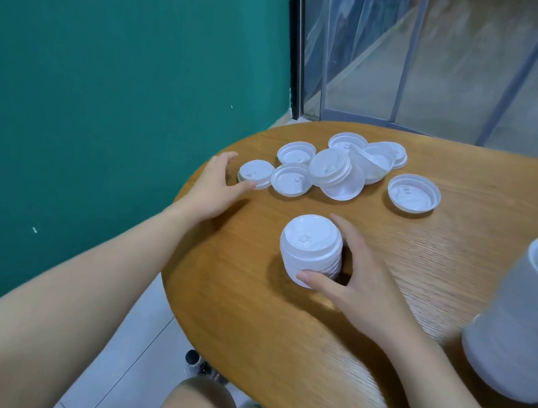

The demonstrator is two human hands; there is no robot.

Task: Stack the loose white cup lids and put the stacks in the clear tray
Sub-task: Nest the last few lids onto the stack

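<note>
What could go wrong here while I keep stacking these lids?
The loose lids lie mixed, some dome up, some rim up; a flipped one may not nest. The left hand touches a lid close to the table edge, so a nudge could send it to the floor. The right hand grips the small stack low down, so its top lids might slide if tilted.
</note>
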